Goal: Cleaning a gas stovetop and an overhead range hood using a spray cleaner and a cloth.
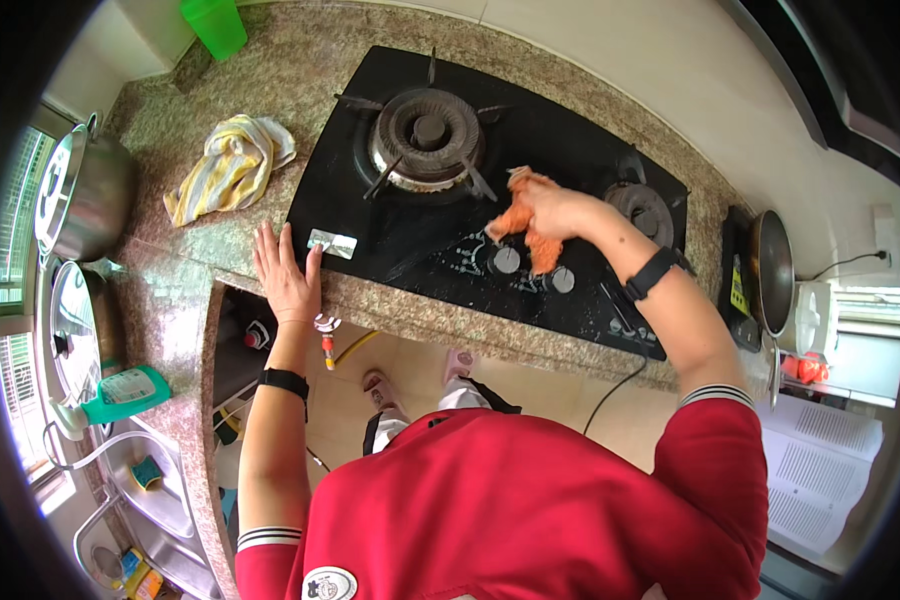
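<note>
Bunched in my right hand (561,213) is an orange cloth (544,251), held over the black glass gas cooktop (412,232) between its two burners. One end of the cloth hangs by the two round control knobs (505,260). The large left burner (427,135) has a pan support around it, and the right burner (641,210) is partly behind my forearm. Flat on the granite-look counter edge, my left hand (288,281) rests with fingers spread, its thumb near a silver sticker (332,244) on the cooktop's corner. Pale specks and streaks mark the glass near the knobs.
A yellow-and-white striped cloth (232,169) lies left of the cooktop. Beyond it stand a steel pot (97,195), a lidded pan (75,322) and a green spray bottle (127,394) beside the sink (172,551). A frying pan (771,272) leans at right; a range hood (787,67) overhangs.
</note>
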Tool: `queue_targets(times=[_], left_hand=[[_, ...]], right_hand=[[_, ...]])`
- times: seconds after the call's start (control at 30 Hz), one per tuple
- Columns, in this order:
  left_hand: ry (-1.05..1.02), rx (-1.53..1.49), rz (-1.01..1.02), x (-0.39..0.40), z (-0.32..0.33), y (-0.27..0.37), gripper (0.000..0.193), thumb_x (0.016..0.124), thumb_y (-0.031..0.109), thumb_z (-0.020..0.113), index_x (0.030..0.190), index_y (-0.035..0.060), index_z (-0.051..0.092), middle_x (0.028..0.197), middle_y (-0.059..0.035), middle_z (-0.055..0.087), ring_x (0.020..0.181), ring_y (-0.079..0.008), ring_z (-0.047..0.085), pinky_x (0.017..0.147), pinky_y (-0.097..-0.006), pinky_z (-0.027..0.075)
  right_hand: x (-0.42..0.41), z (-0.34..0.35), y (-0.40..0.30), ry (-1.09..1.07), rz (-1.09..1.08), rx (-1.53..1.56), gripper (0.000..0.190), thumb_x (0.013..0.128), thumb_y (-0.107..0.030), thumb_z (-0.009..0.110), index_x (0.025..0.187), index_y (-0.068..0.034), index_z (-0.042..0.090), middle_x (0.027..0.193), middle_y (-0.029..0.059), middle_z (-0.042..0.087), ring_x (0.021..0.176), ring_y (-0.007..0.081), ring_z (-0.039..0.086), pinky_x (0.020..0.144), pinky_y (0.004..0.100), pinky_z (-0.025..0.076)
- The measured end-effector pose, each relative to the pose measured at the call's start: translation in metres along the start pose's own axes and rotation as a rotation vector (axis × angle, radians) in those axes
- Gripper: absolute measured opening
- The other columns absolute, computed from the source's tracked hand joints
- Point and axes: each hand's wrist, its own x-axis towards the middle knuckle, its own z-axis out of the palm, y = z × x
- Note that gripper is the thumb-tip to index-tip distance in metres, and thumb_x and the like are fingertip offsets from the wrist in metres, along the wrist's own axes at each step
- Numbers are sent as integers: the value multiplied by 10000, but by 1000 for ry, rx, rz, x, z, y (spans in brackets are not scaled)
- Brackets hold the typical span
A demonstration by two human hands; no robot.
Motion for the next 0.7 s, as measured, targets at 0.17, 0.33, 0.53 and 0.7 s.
queue_targets(times=[0.17,0.33,0.53,0.7], left_hand=[[-9,20,-2,5,-4,7,542,842,369,512,1267,55,394,1394,-174,255,1306,-326,201,1061,-432,149],[-3,24,-17,4,-5,8,521,853,361,493,1265,55,404,1400,-167,253,1304,-334,204,1054,-427,163],[-42,19,-35,8,-7,13,566,814,360,535,1265,46,396,1400,-177,243,1300,-345,200,1060,-439,155],[-28,7,-41,1,-7,9,574,827,383,516,1271,43,388,1399,-179,243,1301,-346,197,1061,-440,151]], right_hand=[[1,17,14,-17,-103,-36,749,726,-143,607,1337,34,211,1394,257,175,1296,327,224,1057,338,232],[46,-6,68,147,-14,-103,843,672,-202,710,1323,32,229,1371,261,221,1274,341,255,1024,347,292],[99,-53,119,210,19,-112,716,709,-115,639,1317,-32,269,1353,214,285,1242,321,314,968,365,353],[78,-65,99,155,219,-95,705,728,-163,641,1312,-42,265,1368,179,280,1229,333,331,937,379,376]])
